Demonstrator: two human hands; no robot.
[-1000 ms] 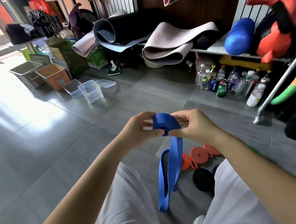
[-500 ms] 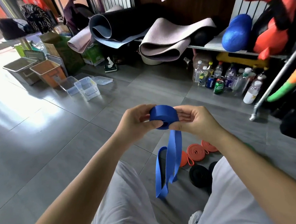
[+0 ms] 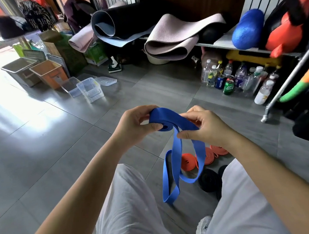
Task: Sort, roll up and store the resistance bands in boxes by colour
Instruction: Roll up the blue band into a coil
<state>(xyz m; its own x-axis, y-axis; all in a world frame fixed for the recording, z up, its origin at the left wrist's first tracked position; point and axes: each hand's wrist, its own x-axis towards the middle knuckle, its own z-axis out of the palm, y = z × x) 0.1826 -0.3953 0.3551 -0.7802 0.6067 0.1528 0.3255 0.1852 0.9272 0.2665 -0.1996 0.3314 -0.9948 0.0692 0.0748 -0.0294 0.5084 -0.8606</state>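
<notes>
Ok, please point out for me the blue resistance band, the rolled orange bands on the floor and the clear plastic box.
Blue resistance band (image 3: 166, 116): head view, on its rolled part.
Rolled orange bands (image 3: 188, 162): head view, on the left coil.
Clear plastic box (image 3: 90, 90): head view, on its front wall.

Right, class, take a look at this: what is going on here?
A seated person is rolling up a blue resistance band. The left hand pinches the coil while the right hand feeds the strap; a long loop hangs loose. Orange bands and black ones lie rolled on the floor. The clear boxes stand farther off.
</notes>
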